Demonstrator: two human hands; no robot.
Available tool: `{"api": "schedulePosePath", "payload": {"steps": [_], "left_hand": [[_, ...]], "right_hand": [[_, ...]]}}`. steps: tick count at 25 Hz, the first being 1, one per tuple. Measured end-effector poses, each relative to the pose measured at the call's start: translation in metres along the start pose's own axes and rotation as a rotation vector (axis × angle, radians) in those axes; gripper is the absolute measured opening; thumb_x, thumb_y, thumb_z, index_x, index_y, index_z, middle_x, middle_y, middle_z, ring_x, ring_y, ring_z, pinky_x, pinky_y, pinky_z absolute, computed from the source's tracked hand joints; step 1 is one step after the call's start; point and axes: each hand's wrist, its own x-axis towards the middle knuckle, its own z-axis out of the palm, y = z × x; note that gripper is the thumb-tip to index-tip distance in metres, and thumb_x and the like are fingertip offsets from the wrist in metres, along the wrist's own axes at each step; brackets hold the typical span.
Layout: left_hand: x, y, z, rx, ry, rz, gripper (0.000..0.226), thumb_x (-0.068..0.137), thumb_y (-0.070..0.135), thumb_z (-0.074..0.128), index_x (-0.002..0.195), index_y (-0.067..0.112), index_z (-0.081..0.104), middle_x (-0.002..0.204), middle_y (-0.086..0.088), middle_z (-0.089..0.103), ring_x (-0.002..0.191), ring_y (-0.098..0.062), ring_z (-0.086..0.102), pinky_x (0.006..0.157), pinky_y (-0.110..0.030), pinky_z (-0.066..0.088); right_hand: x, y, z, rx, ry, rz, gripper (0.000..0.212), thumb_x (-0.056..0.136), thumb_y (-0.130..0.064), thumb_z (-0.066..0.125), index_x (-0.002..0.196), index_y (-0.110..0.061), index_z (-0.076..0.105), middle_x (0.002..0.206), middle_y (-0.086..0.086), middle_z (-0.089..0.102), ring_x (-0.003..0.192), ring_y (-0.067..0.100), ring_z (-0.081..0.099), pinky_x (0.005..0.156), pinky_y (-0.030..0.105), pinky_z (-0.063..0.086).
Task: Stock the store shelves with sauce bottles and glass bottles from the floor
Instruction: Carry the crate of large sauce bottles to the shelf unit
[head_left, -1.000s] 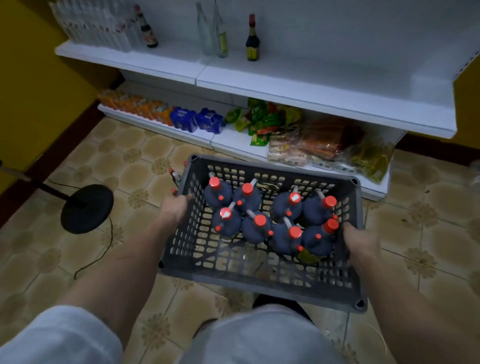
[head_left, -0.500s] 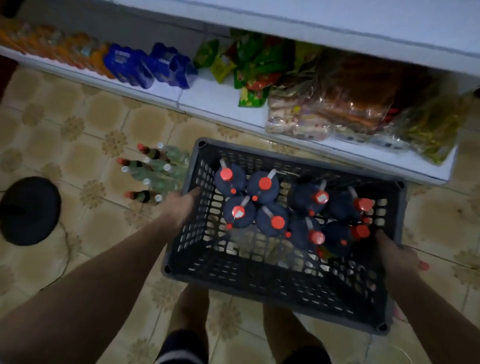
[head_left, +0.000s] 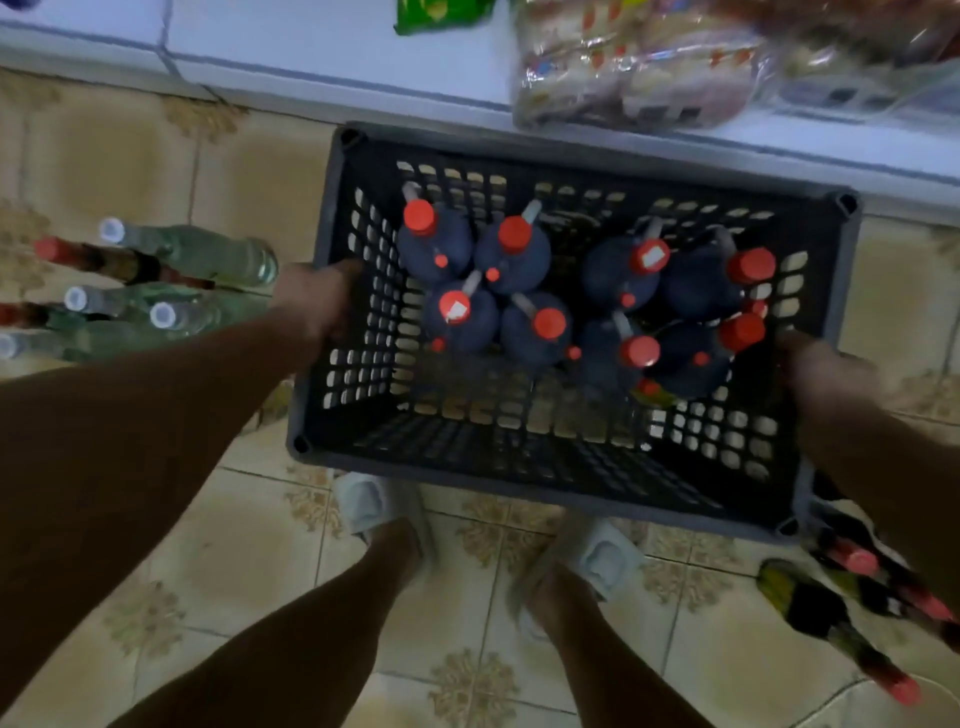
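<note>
Gripping crate (head_left: 519, 467) ends, left hand (head_left: 317, 299), right hand (head_left: 826, 371) | sauce bottles (head_left: 524, 254) standing upright between, shelf (head_left: 311, 57) beyond crate

A floor (head_left: 130, 156) of beige tiles patterned with floral motifs is seen under dim light. A white shelf (head_left: 311, 57) is set low along its far edge.
</note>
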Motion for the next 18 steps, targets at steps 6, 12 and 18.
{"api": "schedulePosePath", "payload": {"steps": [6, 12, 18], "left_hand": [[0.045, 0.026, -0.007, 0.036, 0.025, 0.048, 0.023, 0.093, 0.033, 0.061, 0.083, 0.014, 0.053, 0.067, -0.001, 0.048, 0.053, -0.016, 0.042, 0.049, -0.028, 0.036], [0.064, 0.020, -0.007, 0.104, 0.073, 0.057, 0.046, 0.090, 0.042, 0.062, 0.116, 0.004, 0.060, 0.081, -0.003, 0.058, 0.063, -0.016, 0.053, 0.056, -0.029, 0.045], [0.059, 0.018, 0.002, 0.178, 0.240, 0.128, 0.024, 0.091, 0.039, 0.062, 0.093, 0.015, 0.058, 0.097, -0.007, 0.065, 0.087, -0.022, 0.065, 0.076, -0.038, 0.058]], "right_hand": [[0.002, -0.005, 0.048, 0.046, 0.059, 0.005, 0.041, 0.077, -0.039, 0.071, 0.104, -0.008, 0.065, 0.096, 0.008, 0.068, 0.084, 0.027, 0.066, 0.077, 0.039, 0.056], [-0.008, -0.009, 0.063, -0.068, 0.175, -0.059, 0.032, 0.082, -0.042, 0.062, 0.091, -0.012, 0.059, 0.089, 0.011, 0.062, 0.078, 0.028, 0.060, 0.072, 0.040, 0.052], [-0.023, -0.011, 0.069, -0.175, 0.287, -0.094, 0.037, 0.076, -0.050, 0.057, 0.091, -0.017, 0.062, 0.086, 0.008, 0.062, 0.083, 0.031, 0.062, 0.080, 0.044, 0.056]]}}
